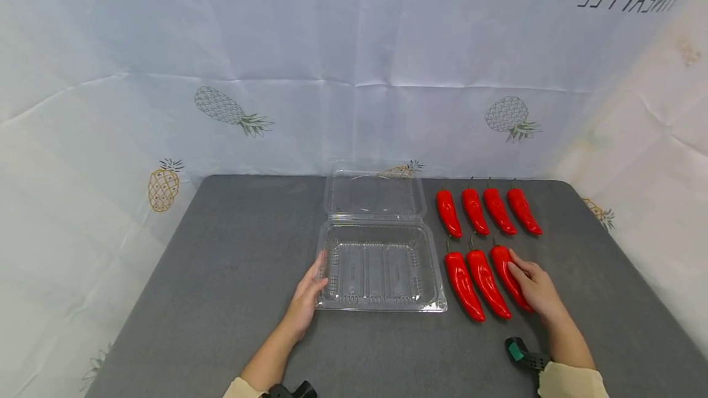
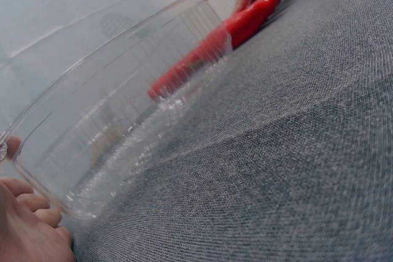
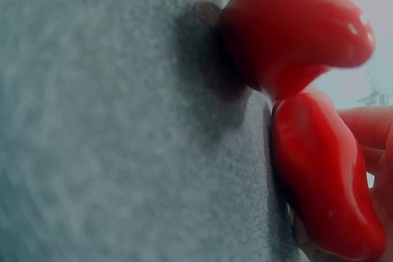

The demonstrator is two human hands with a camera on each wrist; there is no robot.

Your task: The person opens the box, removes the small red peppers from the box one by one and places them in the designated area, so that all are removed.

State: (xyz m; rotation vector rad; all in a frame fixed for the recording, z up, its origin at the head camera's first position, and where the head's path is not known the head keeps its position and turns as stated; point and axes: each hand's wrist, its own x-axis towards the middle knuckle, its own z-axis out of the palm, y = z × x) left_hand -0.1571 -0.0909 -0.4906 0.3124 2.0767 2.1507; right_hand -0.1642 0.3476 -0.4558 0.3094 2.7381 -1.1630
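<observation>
A clear plastic clamshell container (image 1: pixel 381 269) stands on the table, its hinged lid (image 1: pixel 375 192) folded back behind it. At its left side my left hand (image 1: pixel 304 303) holds the rim, the fingers bent at the corner in the left wrist view. To the right lie red chili peppers in two rows. My right hand (image 1: pixel 536 287) grips the rightmost red chili pepper (image 1: pixel 506 275) of the front row, which appears to lie on the cloth. In the right wrist view fingers (image 3: pixel 368 128) show behind that pepper. Two more front-row peppers, a left one (image 1: pixel 463 287) and a middle one (image 1: pixel 488 284), lie beside it.
Several red peppers (image 1: pixel 499 210) form the back row, stems pointing away. The grey table (image 1: pixel 238 250) ends at a white curtain (image 1: pixel 310 121) with pineapple prints. A black and green wrist device (image 1: pixel 517 352) sits by the right forearm.
</observation>
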